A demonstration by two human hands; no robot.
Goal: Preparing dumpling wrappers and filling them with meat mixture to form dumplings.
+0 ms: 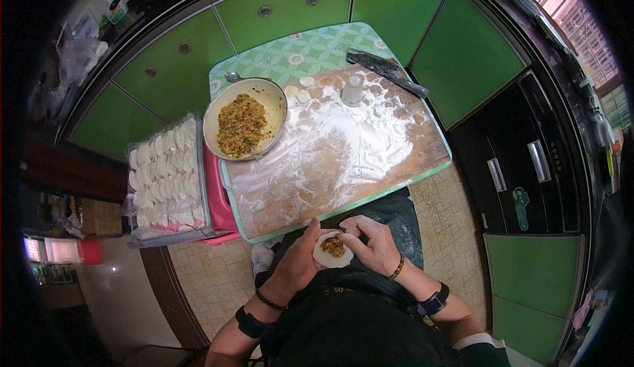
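Observation:
A round dumpling wrapper (327, 262) rests in my left hand (297, 263), held just off the near edge of the floured wooden board (277, 203). On the wrapper lies a mound of chopped filling (333, 247); its edges are still spread out flat. With thumb and fingers, my right hand (374, 245) grips the wrapper's far right edge beside the filling. More filling (241, 125) lies in a cream enamel bowl (275, 104) at the board's left. A metal spoon (233, 76) lies behind the bowl, partly hidden.
Left of the board, a tray (202, 189) holds rows of folded dumplings (166, 166) above a pink stool (220, 193). Small dough rounds (307, 82), an upturned glass (352, 90) and a flour-dusted cleaver (386, 70) lie toward the back. Green cabinets (287, 10) border the table (327, 45).

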